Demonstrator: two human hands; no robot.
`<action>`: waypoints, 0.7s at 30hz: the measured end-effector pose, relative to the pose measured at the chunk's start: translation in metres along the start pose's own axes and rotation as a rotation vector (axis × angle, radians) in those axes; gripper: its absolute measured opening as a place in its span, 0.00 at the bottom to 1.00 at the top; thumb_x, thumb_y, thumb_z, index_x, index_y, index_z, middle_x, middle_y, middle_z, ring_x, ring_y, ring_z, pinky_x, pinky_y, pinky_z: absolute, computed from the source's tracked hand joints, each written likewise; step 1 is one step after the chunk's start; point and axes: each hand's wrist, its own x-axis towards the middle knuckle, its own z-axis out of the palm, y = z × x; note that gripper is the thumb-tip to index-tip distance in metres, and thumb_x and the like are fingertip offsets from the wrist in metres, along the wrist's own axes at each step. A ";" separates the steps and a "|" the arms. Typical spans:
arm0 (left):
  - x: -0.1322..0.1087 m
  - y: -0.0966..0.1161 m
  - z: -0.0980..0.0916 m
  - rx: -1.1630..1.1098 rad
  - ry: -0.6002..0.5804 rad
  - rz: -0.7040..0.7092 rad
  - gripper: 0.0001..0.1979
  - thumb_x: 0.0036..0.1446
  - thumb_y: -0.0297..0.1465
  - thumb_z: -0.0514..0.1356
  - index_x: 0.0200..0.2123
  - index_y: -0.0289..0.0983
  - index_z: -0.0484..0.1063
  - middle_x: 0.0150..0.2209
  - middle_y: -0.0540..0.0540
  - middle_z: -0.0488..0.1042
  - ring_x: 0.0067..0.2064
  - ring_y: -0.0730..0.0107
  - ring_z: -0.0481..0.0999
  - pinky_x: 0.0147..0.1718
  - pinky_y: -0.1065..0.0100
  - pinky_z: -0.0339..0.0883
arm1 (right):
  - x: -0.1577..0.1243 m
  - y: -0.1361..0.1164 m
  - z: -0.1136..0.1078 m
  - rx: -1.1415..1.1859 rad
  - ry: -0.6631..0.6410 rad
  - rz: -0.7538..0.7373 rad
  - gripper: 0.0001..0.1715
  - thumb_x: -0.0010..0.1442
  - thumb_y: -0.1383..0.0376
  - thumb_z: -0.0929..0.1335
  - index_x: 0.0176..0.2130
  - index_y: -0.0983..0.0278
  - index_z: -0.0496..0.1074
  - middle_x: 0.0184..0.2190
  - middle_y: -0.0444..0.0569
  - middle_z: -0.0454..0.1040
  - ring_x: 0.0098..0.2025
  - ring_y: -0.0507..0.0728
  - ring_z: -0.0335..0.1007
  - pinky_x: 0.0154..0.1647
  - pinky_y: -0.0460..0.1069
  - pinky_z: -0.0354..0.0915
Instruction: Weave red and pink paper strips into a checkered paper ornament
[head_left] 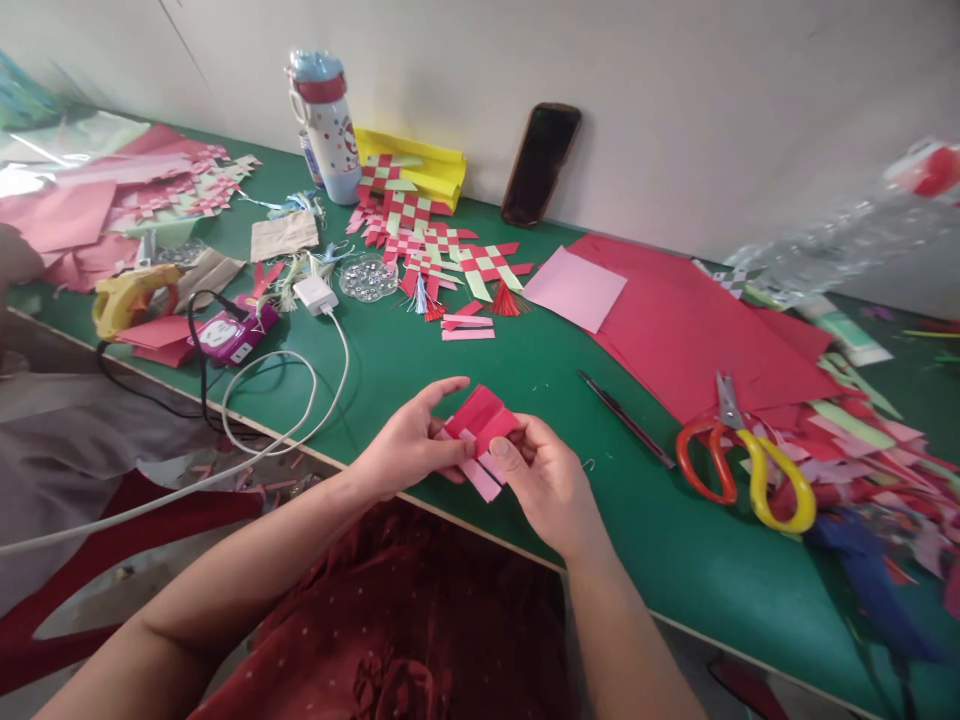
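Between my two hands, just above the front edge of the green table, is a small piece of woven paper strips [484,420], red at the top and pink at the bottom. My left hand [409,445] pinches its left side between thumb and fingers, with the index finger stretched out above. On the right side, my right hand [551,480] grips it with the thumb on top and the fingers behind. Beyond the hands lie a few loose pink and red strips [468,328]. Several finished checkered woven pieces [484,265], some with tassels, are spread farther back.
Right of my hands lie a dark pen [626,420], scissors [727,450], red paper sheets [675,330] and a heap of scraps. A phone [541,165] leans on the wall near a bottle [328,130]. On the left, a white cable [315,370] crosses the table edge.
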 end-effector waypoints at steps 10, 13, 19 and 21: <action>-0.003 0.005 0.000 0.262 -0.201 -0.061 0.45 0.50 0.23 0.66 0.68 0.37 0.49 0.22 0.57 0.71 0.23 0.73 0.76 0.21 0.77 0.68 | 0.005 -0.005 -0.004 -0.057 -0.074 0.090 0.19 0.57 0.50 0.71 0.35 0.63 0.74 0.29 0.46 0.78 0.30 0.53 0.72 0.33 0.48 0.68; -0.003 0.006 -0.001 0.312 -0.204 -0.042 0.44 0.50 0.23 0.65 0.68 0.38 0.50 0.23 0.57 0.71 0.23 0.74 0.76 0.20 0.78 0.65 | 0.005 -0.007 -0.003 -0.188 -0.034 0.057 0.18 0.59 0.51 0.69 0.32 0.63 0.74 0.27 0.46 0.77 0.29 0.53 0.70 0.31 0.47 0.66; -0.003 0.004 -0.002 0.347 -0.191 -0.003 0.42 0.52 0.26 0.65 0.68 0.39 0.52 0.24 0.56 0.70 0.23 0.76 0.73 0.21 0.79 0.62 | 0.002 -0.007 0.001 -0.213 0.057 0.033 0.18 0.59 0.50 0.69 0.32 0.63 0.74 0.24 0.44 0.75 0.26 0.52 0.67 0.27 0.46 0.64; -0.004 0.002 -0.003 0.336 -0.173 0.010 0.42 0.52 0.27 0.66 0.68 0.39 0.52 0.24 0.56 0.70 0.24 0.77 0.72 0.22 0.78 0.62 | 0.002 -0.005 0.000 -0.221 0.085 0.028 0.19 0.59 0.49 0.69 0.32 0.62 0.74 0.24 0.44 0.75 0.25 0.52 0.66 0.26 0.46 0.63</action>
